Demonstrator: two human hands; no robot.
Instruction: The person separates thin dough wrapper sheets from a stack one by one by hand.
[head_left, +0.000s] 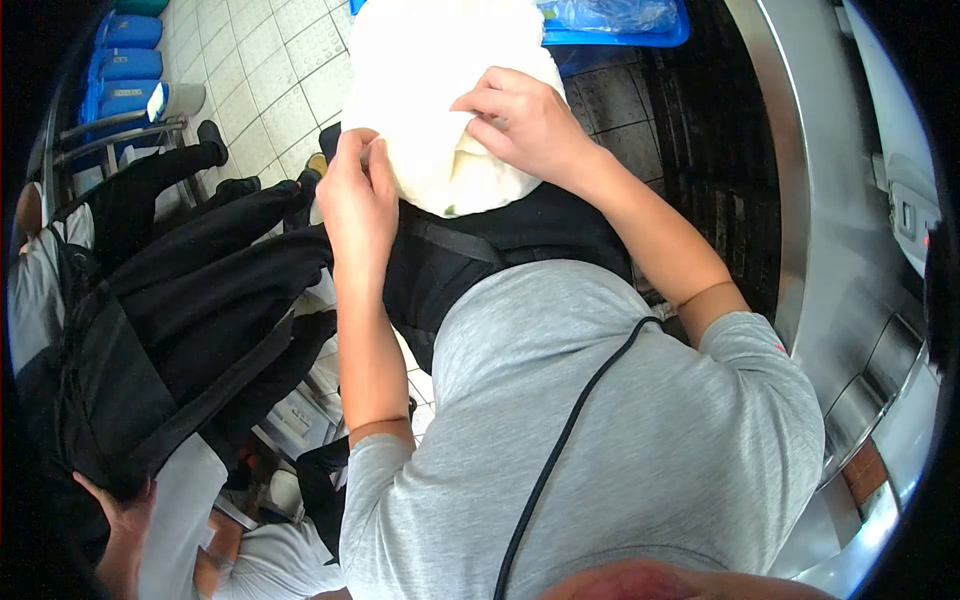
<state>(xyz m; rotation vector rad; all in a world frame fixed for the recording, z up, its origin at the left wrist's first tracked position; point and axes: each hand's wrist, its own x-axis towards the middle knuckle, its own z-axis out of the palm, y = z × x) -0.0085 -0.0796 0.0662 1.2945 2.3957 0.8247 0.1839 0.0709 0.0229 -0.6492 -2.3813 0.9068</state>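
Observation:
A large, rounded white bundle [440,90] sits in front of my waist. It looks soft, with a fold and a small green spot near its lower edge. Strong glare washes out its upper part, and I cannot make out whether it is cloth, dough or something else. My left hand [362,190] pinches its left edge between thumb and fingers. Higher up on the right side, my right hand [525,125] has thumb and forefinger closed on a raised fold. The fingertips of both hands are partly hidden against the bright surface.
A blue tray [620,38] with clear plastic [610,14] lies beyond the bundle. Dark slatted crates [725,190] and a steel counter [790,150] stand on my right. People in black aprons [190,290] are close on my left; blue bins [130,65] line the far left.

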